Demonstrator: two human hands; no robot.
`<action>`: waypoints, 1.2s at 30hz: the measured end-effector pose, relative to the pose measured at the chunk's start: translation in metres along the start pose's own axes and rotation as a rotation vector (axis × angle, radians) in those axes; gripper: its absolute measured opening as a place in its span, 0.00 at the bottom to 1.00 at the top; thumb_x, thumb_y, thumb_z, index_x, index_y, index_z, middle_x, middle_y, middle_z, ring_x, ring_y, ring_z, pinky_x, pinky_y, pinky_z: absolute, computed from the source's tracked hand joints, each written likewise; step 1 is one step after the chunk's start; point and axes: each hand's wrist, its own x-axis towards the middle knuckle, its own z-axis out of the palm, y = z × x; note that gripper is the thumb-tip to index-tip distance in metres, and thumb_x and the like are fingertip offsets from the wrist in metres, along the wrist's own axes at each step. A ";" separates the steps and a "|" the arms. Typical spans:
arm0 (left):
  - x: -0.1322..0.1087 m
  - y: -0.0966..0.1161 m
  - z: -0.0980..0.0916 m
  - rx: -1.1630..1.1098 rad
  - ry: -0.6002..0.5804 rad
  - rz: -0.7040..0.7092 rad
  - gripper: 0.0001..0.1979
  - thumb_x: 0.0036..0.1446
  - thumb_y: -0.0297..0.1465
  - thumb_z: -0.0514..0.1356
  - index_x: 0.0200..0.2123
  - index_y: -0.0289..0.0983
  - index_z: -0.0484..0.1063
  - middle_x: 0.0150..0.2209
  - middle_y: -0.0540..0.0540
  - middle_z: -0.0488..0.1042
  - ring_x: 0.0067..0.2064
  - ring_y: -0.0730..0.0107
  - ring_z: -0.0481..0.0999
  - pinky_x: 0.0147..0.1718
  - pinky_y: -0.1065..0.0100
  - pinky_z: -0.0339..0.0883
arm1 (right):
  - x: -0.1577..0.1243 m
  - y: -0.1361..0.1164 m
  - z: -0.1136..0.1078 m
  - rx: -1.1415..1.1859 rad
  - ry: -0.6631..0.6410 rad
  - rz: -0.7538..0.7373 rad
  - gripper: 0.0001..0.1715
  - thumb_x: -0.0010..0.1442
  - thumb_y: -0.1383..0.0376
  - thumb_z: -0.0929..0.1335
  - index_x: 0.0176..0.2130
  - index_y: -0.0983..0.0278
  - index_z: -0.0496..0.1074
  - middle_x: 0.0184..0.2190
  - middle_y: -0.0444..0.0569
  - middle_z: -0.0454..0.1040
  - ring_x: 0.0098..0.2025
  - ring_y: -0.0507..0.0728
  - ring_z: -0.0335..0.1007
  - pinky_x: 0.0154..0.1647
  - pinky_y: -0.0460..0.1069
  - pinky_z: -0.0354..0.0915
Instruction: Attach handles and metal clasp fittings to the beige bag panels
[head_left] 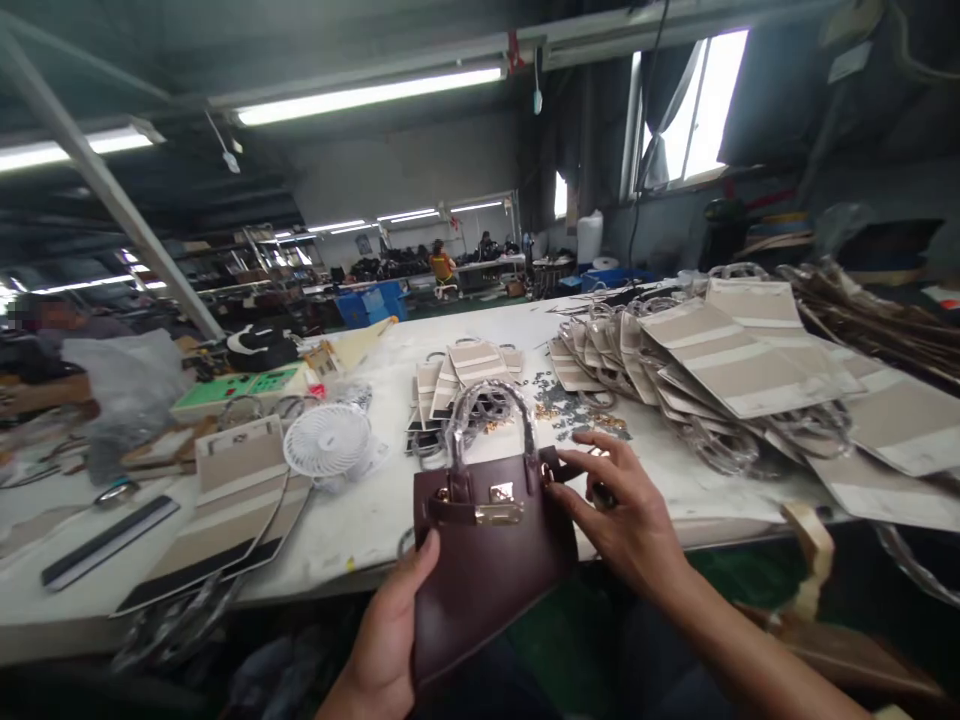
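Note:
A small dark burgundy handbag [487, 590] is held up in front of the table's near edge. It has a gold clasp [501, 513] on its front and a handle [528, 425] wrapped in clear plastic. My left hand [390, 625] grips the bag's lower left side, thumb on the front panel and other fingers hidden behind. At the bag's upper right corner, my right hand [630, 515] has its thumb and fingers closed around a short dark strap [571, 462] with gold hardware. The fingers partly cover that hardware.
Beige bag panels [739, 345] with plastic-wrapped handles are heaped on the right; a smaller stack [472, 360] lies ahead. Loose metal fittings [577, 408] are scattered between them. On the left are a white fan [328, 441], more panels [236, 490] and a dark bar [109, 540].

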 end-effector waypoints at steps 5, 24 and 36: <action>-0.002 0.002 -0.006 -0.122 -0.242 -0.056 0.26 0.74 0.38 0.54 0.71 0.40 0.66 0.58 0.37 0.80 0.65 0.47 0.75 0.71 0.46 0.59 | 0.010 -0.012 -0.012 0.076 0.005 -0.058 0.10 0.67 0.63 0.74 0.49 0.53 0.81 0.52 0.50 0.76 0.43 0.55 0.77 0.46 0.52 0.74; -0.003 -0.007 0.003 -0.060 -0.376 -0.045 0.21 0.68 0.35 0.56 0.53 0.31 0.84 0.53 0.35 0.83 0.63 0.42 0.76 0.70 0.46 0.57 | 0.018 -0.039 -0.039 -0.056 0.079 -0.295 0.09 0.66 0.70 0.73 0.45 0.58 0.82 0.53 0.54 0.75 0.53 0.59 0.78 0.50 0.52 0.76; -0.007 -0.013 0.042 -0.023 -0.285 0.043 0.18 0.62 0.36 0.62 0.45 0.30 0.85 0.46 0.35 0.85 0.61 0.39 0.78 0.69 0.44 0.58 | 0.002 -0.071 -0.041 -0.012 -0.110 -0.358 0.18 0.68 0.69 0.71 0.56 0.55 0.77 0.50 0.53 0.81 0.48 0.59 0.82 0.46 0.50 0.80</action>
